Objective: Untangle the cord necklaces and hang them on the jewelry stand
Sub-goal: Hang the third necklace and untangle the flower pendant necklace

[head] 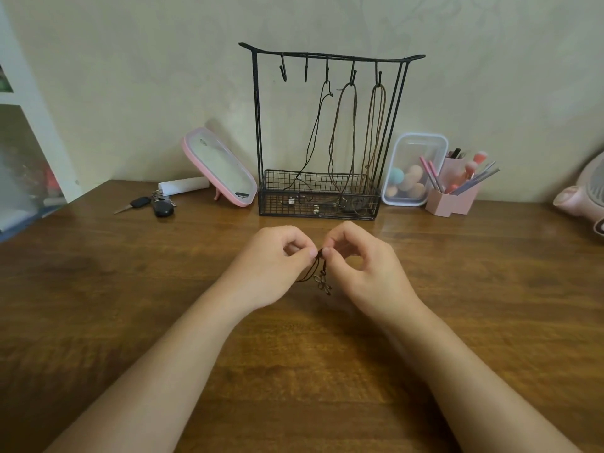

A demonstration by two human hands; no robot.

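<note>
A dark cord necklace [315, 268] with a small metal flower pendant [323, 285] hangs bunched between my two hands above the wooden table [130, 289]. My left hand [274, 266] pinches the cord from the left, and my right hand [362, 263] pinches it from the right, fingertips almost touching. Behind them stands the black wire jewelry stand [327, 132] with a basket base [318, 197]. Three cord necklaces hang from its right-hand hooks: a black one [315, 135], a brown one [341, 132] and a lighter brown one [376, 125]. Their pendants lie in the basket. The two left hooks [294, 70] are bare.
A pink-framed mirror [220, 168] leans left of the stand, with car keys [153, 204] and a white tube [183, 185] beside it. Right of the stand are a clear box of makeup sponges [412, 170], a pink brush holder [454, 191] and a pink object [585, 194] at the edge.
</note>
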